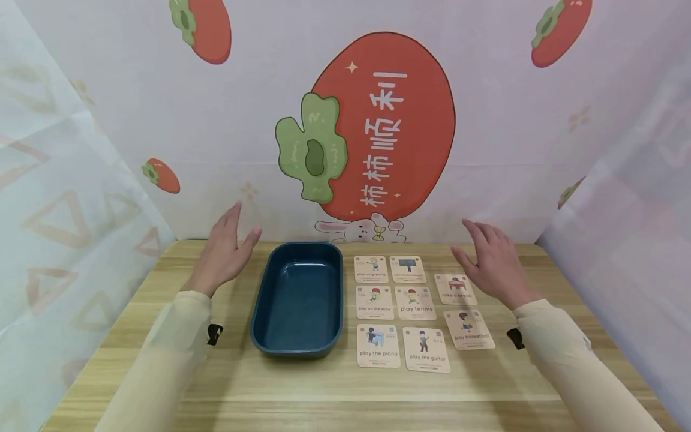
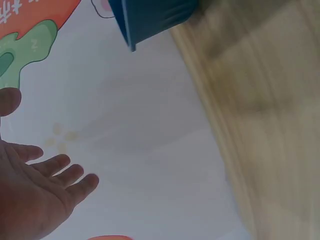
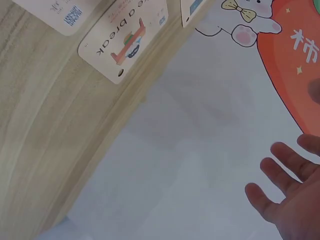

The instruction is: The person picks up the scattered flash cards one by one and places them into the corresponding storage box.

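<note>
Evidently, nothing is being handled at this moment: the left hand (image 1: 220,252) is held open beside the blue tray (image 1: 297,300), and the right hand (image 1: 499,264) is held open likewise near the "take a break" card (image 1: 456,289), with nothing gripped by either. The tray is set on the wooden table (image 1: 270,396), and no card is seen inside it. All eight cards in view are laid face up to its right, spaced apart: the ping-pong card (image 1: 371,269), the slide card (image 1: 375,302) and the piano card (image 1: 378,346) are lined up nearest the tray; the blackboard card (image 1: 408,269), the tennis card (image 1: 415,303) and the guitar card (image 1: 426,350) are placed beside them; the "take a break" card and the basketball card (image 1: 469,329) are found farthest right, slightly askew. By this layout, the cards may be judged to be set out in rough rows, but none is gathered or stacked. Whether the arrangement is finished or untouched cannot be told.
</note>
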Tool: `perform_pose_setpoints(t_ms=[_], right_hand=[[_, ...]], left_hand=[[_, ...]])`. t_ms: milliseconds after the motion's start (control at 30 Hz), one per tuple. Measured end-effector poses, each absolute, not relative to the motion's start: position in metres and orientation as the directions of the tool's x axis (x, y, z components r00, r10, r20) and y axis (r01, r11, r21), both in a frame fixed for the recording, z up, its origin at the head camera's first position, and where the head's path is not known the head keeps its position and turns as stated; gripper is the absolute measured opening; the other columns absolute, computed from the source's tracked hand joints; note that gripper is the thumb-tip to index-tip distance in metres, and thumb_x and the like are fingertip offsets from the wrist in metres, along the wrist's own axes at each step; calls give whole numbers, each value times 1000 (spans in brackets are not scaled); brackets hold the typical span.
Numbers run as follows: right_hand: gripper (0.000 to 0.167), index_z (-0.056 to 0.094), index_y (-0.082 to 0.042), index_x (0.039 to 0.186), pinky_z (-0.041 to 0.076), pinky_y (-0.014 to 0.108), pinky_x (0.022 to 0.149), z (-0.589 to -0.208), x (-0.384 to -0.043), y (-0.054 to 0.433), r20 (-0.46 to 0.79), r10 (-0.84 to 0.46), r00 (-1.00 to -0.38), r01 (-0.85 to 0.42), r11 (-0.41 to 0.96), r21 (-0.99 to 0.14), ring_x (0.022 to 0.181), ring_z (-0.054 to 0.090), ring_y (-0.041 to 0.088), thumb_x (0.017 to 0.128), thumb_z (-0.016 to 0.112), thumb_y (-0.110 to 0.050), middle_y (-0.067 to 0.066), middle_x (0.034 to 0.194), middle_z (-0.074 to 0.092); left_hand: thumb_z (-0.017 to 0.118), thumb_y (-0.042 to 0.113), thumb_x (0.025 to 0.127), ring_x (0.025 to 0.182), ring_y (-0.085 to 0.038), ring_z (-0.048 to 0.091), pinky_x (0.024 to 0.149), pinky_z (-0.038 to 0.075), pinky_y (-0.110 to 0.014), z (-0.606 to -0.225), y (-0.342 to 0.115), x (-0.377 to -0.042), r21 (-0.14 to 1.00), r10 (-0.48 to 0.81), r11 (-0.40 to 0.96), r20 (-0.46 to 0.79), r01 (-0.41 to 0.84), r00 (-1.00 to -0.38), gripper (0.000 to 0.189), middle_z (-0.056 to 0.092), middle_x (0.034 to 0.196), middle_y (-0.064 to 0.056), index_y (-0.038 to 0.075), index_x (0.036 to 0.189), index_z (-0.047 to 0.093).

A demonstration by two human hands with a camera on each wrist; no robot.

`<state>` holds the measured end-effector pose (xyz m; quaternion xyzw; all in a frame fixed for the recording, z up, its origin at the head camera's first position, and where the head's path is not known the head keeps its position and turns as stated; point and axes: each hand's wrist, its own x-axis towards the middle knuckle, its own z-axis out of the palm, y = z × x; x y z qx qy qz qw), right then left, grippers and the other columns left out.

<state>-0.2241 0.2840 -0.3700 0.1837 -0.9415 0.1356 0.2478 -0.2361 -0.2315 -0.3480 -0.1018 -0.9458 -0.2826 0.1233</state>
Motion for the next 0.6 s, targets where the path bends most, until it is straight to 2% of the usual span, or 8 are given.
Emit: perform_pose_setpoints(t_ms=[100,200,433,600], right_hand=[[62,45,3,146,38,67,96,-372,-220,284,527,-293,-798,-426,892,-150,118,50,51,96,70,-22,32,129,55],[63,46,3,146,41,67,91,-374,-217,286,526,-305,-794,-434,890,-140,111,53,50,94,72,-20,31,122,58],[63,44,-1,148,37,66,97,-375,-208,285,446,-300,-843,-409,896,-172,110,54,47,95,72,-22,27,122,57],[64,45,-2,149,41,65,91,-378,-204,285,430,-298,-852,-403,898,-176,105,56,44,95,73,-22,26,119,59]], left_hand=[[41,51,107,149,-50,15,115,17,-67,-355,-235,-236,559,123,794,236,239,-964,81,14,164,-30,3,163,5],[43,49,107,147,-51,20,113,21,-67,-364,-237,-237,601,136,766,197,229,-971,81,18,162,-31,3,163,5],[41,52,107,137,-51,38,106,33,-67,-378,-238,-242,718,132,677,97,162,-986,79,33,153,-34,13,165,4],[42,51,108,134,-51,43,104,38,-66,-386,-237,-245,774,161,621,29,124,-986,77,40,149,-34,16,165,5]])
